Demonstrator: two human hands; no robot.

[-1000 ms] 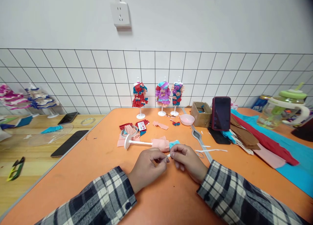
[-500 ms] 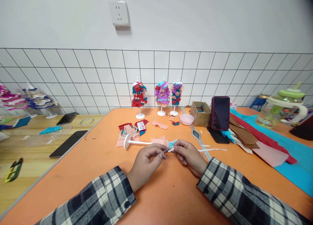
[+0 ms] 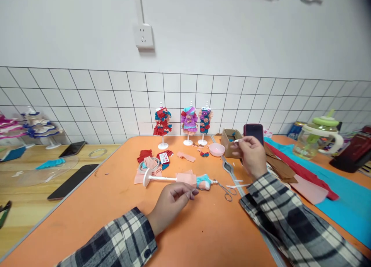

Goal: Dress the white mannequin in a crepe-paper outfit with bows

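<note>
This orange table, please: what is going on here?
A person's right hand is raised in front of the upright phone, pinching a small white piece. The closed left hand is beside a mannequin lying on the table; whether it holds anything is unclear. Scissors lie by the mannequin's neck; three dressed mannequins stand behind.

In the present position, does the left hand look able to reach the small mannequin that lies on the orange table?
Yes, most likely: the left hand is just in front of the small mannequin, its fingertips near the peach cloth, and nothing visible blocks the way.
</note>
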